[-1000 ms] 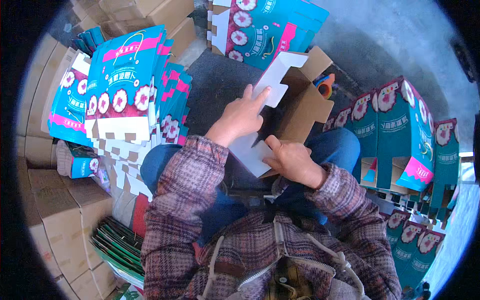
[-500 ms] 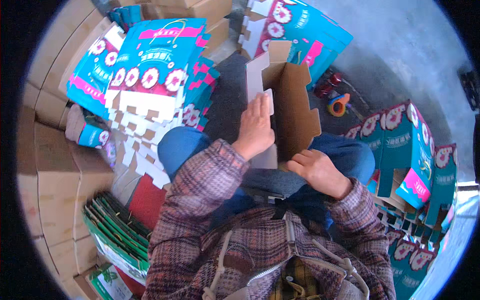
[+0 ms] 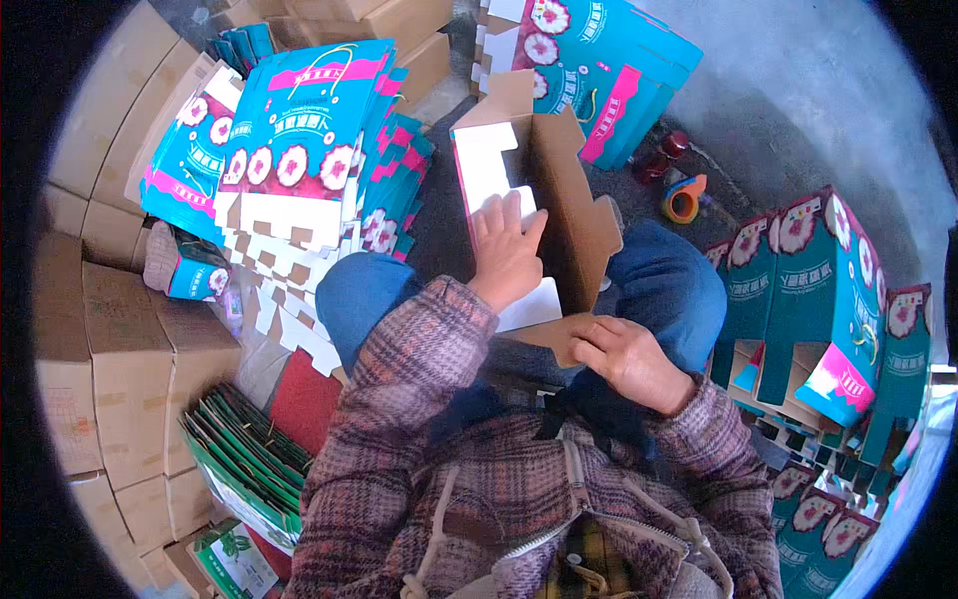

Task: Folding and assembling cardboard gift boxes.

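Between my knees stands a half-folded carton with a bare brown inside, its top open and its notched edges and flaps standing up. Along its left side is a white flap. My left hand lies on that white side with its fingers spread, holding nothing. At the carton's near end, my right hand pinches the corner of a brown end flap between thumb and fingers. The carton's bottom is hidden from view.
Flat teal-and-pink printed cartons lie stacked at the left, with another stack ahead. Made-up teal cartons stand at the right. A tape roll rests on the floor. Green folded cartons and brown boxes line the left.
The carton has turned and shifted a little to the left. My left hand's fingers have spread on the white side. Under my right hand, the near end flap now shows more fully.
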Available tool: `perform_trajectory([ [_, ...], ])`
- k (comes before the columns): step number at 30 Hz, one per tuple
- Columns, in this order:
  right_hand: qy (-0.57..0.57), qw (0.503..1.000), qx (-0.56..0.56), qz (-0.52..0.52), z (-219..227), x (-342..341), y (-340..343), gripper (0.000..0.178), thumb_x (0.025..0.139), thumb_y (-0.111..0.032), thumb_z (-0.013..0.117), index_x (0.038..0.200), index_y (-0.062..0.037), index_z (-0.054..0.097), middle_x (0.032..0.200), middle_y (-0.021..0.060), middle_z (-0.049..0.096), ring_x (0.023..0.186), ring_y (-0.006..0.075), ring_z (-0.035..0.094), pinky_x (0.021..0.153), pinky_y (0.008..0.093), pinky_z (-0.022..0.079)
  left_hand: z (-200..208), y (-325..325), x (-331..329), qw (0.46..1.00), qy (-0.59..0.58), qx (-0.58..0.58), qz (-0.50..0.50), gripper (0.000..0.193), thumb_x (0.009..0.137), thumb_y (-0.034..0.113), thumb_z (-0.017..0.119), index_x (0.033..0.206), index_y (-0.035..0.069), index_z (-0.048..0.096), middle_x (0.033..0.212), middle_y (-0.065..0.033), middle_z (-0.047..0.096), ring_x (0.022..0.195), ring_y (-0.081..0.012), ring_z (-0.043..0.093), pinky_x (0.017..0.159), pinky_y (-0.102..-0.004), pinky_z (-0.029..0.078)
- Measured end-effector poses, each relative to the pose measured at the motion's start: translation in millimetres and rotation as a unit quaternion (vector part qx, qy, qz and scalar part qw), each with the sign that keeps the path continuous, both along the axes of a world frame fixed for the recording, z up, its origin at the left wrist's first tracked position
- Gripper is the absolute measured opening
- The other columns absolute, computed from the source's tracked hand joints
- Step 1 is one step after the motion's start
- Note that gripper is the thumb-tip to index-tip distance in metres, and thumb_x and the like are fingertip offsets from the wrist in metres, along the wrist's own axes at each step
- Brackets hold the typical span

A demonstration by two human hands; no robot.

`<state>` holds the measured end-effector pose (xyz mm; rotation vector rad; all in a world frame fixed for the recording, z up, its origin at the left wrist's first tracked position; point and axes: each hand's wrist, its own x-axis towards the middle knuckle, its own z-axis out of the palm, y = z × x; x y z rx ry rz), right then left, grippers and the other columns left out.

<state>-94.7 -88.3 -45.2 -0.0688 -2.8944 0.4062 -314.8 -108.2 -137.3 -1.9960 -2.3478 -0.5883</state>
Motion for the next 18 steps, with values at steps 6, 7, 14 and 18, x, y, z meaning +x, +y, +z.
perform_trajectory([
  [6, -0.008, 1.000, -0.017, -0.013, -5, 2, 4, 0.021, 0.072, -0.008, 0.059, 0.093, -0.0064, 0.058, 0.100, 0.0088, 0.062, 0.089, 0.0261, 0.062, 0.074, 0.0341, 0.054, -7, -1, 7, 0.998, -0.005, 0.056, -0.034, 0.060, 0.069, 0.015, 0.063, 0.127, 0.011, 0.053, 0.137, -0.0227, 0.037, 0.130, -0.0445, 0.029, 0.108, -0.0562, 0.018],
  [7, -0.014, 1.000, -0.027, -0.007, -5, 1, 3, 0.022, 0.072, -0.008, 0.060, 0.093, -0.0062, 0.059, 0.099, 0.0086, 0.063, 0.089, 0.0257, 0.062, 0.074, 0.0338, 0.054, -7, -1, 5, 0.997, -0.018, 0.061, -0.034, 0.059, 0.070, 0.016, 0.064, 0.127, 0.009, 0.052, 0.137, -0.0219, 0.038, 0.130, -0.0431, 0.029, 0.109, -0.0550, 0.018],
  [14, 0.046, 0.998, -0.049, -0.011, -5, -18, -20, 0.020, 0.075, -0.012, 0.060, 0.094, -0.0076, 0.059, 0.078, 0.0067, 0.059, 0.070, 0.0225, 0.060, 0.061, 0.0329, 0.052, -3, -10, 0, 0.991, -0.066, 0.028, -0.117, 0.054, 0.078, 0.022, 0.065, 0.127, 0.004, 0.050, 0.140, -0.0188, 0.038, 0.134, -0.0376, 0.029, 0.111, -0.0517, 0.019],
  [18, -0.004, 0.995, -0.075, -0.061, -16, -24, -23, 0.023, 0.077, -0.013, 0.061, 0.098, -0.0057, 0.057, 0.076, 0.0090, 0.059, 0.067, 0.0251, 0.061, 0.057, 0.0351, 0.052, -4, -14, 3, 0.975, -0.119, 0.001, -0.190, 0.037, 0.090, 0.022, 0.054, 0.122, 0.003, 0.056, 0.140, -0.0156, 0.042, 0.135, -0.0336, 0.032, 0.112, -0.0474, 0.021],
])
